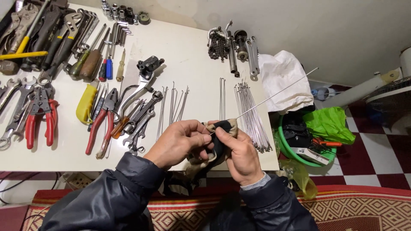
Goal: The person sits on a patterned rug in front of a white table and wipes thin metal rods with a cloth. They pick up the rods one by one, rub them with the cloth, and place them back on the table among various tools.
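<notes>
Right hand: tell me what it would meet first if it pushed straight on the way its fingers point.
The right hand points up-left, so it would probably first meet the dirty rag it pinches around the thin spoke, then the left hand close beside it. Depth is unclear.

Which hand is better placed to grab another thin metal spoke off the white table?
Probably right. The right hand, pinching the dirty beige-black rag around a thin metal spoke, sits beside the big bundle of loose spokes. The left hand is farther from it.
</notes>
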